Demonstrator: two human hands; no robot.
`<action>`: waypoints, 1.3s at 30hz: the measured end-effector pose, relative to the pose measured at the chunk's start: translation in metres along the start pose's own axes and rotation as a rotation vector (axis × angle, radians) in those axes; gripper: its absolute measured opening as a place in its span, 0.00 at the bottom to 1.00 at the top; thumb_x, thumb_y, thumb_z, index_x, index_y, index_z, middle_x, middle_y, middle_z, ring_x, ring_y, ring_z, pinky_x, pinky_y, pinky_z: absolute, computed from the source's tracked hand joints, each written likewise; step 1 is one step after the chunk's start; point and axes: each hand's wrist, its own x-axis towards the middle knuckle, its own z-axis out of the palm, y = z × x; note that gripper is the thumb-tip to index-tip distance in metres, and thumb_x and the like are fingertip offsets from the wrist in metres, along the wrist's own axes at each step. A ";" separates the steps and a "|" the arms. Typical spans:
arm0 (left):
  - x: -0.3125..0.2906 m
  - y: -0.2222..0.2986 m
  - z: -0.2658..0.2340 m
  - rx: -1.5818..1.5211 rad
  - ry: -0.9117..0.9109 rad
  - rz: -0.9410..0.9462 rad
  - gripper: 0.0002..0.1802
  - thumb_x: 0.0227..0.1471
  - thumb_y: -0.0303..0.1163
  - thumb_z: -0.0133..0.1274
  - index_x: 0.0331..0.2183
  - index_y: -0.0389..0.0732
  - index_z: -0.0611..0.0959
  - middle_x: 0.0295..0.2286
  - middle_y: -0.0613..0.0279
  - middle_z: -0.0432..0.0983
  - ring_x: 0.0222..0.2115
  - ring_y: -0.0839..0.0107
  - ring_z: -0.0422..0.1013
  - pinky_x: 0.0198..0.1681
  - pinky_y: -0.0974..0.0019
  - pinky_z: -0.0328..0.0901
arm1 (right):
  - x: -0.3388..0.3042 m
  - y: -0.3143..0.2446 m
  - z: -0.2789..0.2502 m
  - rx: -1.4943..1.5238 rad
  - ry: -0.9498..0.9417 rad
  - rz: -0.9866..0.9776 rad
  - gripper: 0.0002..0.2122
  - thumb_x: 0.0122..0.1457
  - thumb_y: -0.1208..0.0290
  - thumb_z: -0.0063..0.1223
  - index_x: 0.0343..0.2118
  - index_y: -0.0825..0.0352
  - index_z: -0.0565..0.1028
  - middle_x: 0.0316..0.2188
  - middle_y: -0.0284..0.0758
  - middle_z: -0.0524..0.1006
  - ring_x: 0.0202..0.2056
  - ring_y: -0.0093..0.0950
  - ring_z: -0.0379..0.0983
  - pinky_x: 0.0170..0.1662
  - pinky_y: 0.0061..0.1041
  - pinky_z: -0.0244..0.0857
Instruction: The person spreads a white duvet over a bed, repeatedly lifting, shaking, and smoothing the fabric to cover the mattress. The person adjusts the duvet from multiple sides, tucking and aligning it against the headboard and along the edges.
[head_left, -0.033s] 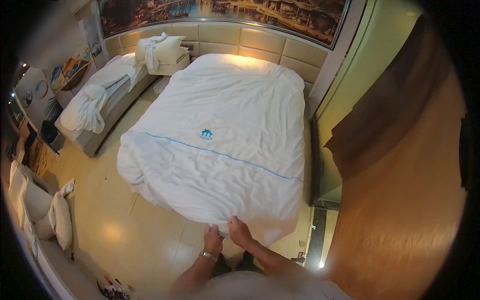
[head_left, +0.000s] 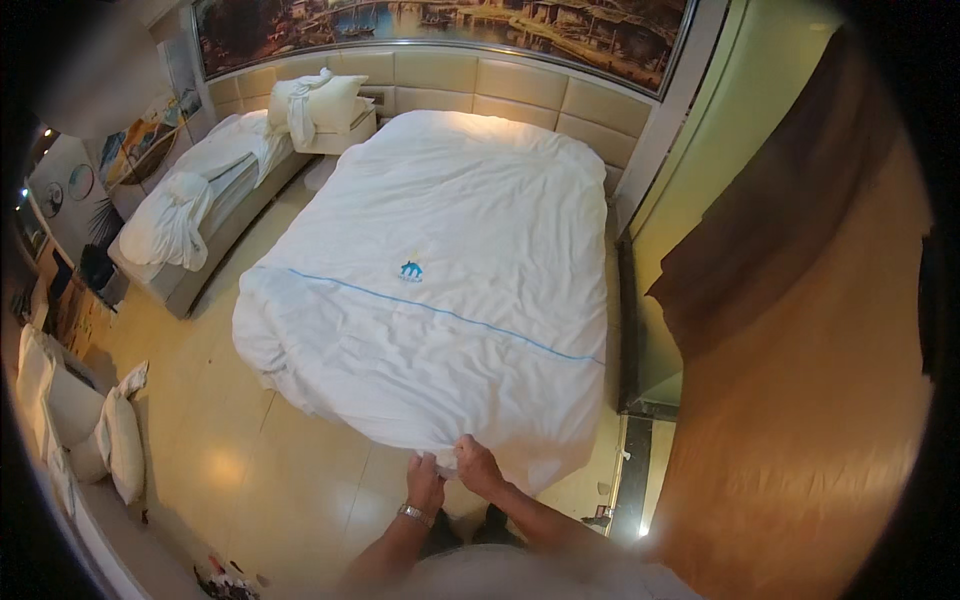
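1. In the head view, a white duvet [head_left: 470, 210] lies broad and rumpled over a bed, its near edge drooping at the foot, where both hands meet it.
2. The left hand [head_left: 425, 485] is at the duvet's near edge, fingers bent and pinching a bunched bit of the hem; a metal-banded wristwatch [head_left: 415, 514] circles that wrist.
3. The right hand [head_left: 478, 467] is just beside it, a little farther to the right along the same edge, curled into a loose fist with the duvet's fabric gathered between thumb and fingers.
4. A thin blue stripe [head_left: 440, 310] crosses the duvet's nearer half at a slant, and a small blue emblem [head_left: 411, 270] sits just beyond that stripe, toward the duvet's far end.
5. Past the duvet's far end stands a padded beige headboard [head_left: 435, 82], with a framed landscape picture [head_left: 440, 20] above it.
6. At the duvet's far left corner is a nightstand [head_left: 335, 140] bearing a white pillow [head_left: 335, 103] with cloth draped across it.
7. Left of the duvet, well apart, a long low bench [head_left: 190, 283] carries crumpled white linen [head_left: 178, 215].
8. Nearer the person, and also left of the duvet, a cream cushion [head_left: 125, 455] leans among other pale ones.
9. Glossy floor tiles [head_left: 310, 460] show between the duvet and that cushion.
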 end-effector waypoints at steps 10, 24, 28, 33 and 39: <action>-0.060 -0.006 -0.016 -0.114 -0.035 -0.246 0.14 0.60 0.30 0.41 0.47 0.41 0.71 0.42 0.59 0.73 0.41 0.65 0.71 0.38 0.61 0.68 | -0.061 0.029 0.006 0.050 -0.404 -0.028 0.08 0.60 0.68 0.45 0.36 0.67 0.72 0.31 0.46 0.75 0.35 0.44 0.73 0.39 0.35 0.66; -0.003 0.011 0.000 -0.089 -0.055 -0.108 0.04 0.57 0.24 0.42 0.31 0.43 0.71 0.29 0.65 0.72 0.30 0.73 0.70 0.37 0.63 0.70 | 0.019 -0.012 -0.026 0.397 -0.222 0.221 0.07 0.56 0.72 0.54 0.33 0.70 0.74 0.25 0.32 0.76 0.26 0.21 0.70 0.32 0.21 0.66; -0.007 0.014 0.000 -0.108 -0.026 -0.101 0.05 0.56 0.24 0.45 0.29 0.44 0.69 0.25 0.69 0.68 0.25 0.75 0.67 0.35 0.64 0.70 | 0.012 -0.028 -0.009 0.002 -0.045 -0.133 0.07 0.53 0.72 0.57 0.32 0.68 0.74 0.23 0.37 0.75 0.26 0.30 0.72 0.32 0.27 0.67; -0.009 0.023 0.008 -0.076 -0.025 -0.116 0.02 0.55 0.26 0.48 0.32 0.41 0.71 0.27 0.65 0.70 0.28 0.73 0.71 0.33 0.67 0.70 | 0.024 -0.007 -0.003 -0.136 -0.023 -0.264 0.06 0.53 0.71 0.57 0.30 0.67 0.74 0.23 0.40 0.74 0.26 0.34 0.72 0.30 0.31 0.67; -0.010 0.022 0.015 -0.146 -0.038 -0.089 0.03 0.55 0.25 0.47 0.34 0.41 0.71 0.30 0.65 0.72 0.30 0.73 0.71 0.37 0.66 0.69 | 0.044 0.004 -0.020 0.205 -0.371 0.313 0.06 0.55 0.71 0.54 0.31 0.70 0.75 0.23 0.33 0.76 0.24 0.20 0.71 0.31 0.21 0.67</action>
